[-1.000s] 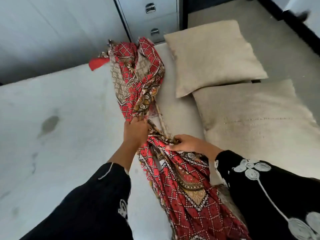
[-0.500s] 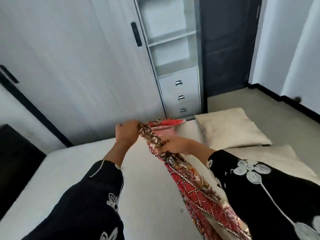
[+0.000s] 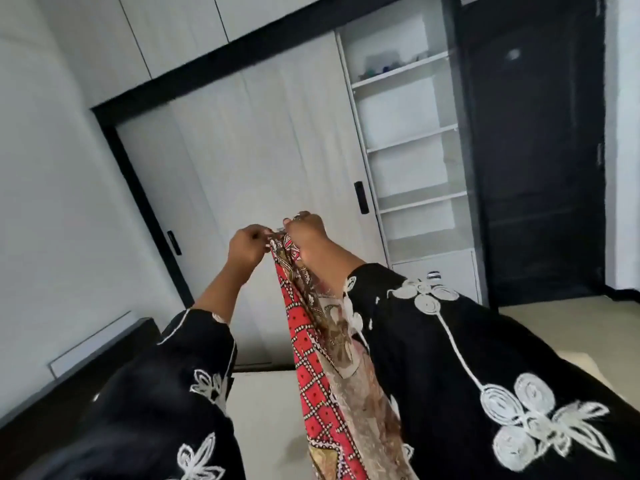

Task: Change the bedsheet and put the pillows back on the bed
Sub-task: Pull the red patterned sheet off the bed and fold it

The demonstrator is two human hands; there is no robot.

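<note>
The bedsheet point(image 3: 311, 358), red-checked with a brown patterned border, hangs bunched in a narrow strip. Its lower end is cut off at the bottom edge of the view. Both hands are raised at the top of the bedsheet. The left hand point(image 3: 247, 249) pinches the upper edge with curled fingers, and the right hand point(image 3: 308, 237) has its fingers closed round the gathered cloth. Below the bedsheet a pale mattress point(image 3: 266, 410) shows only in part, the rest hidden by black sleeves point(image 3: 450, 358). Behind the bedsheet stands a wardrobe point(image 3: 259, 168). Up and right of the bedsheet, open shelves point(image 3: 408, 140) hold small items on the top level, possibly bottles, too blurred to identify.
</note>
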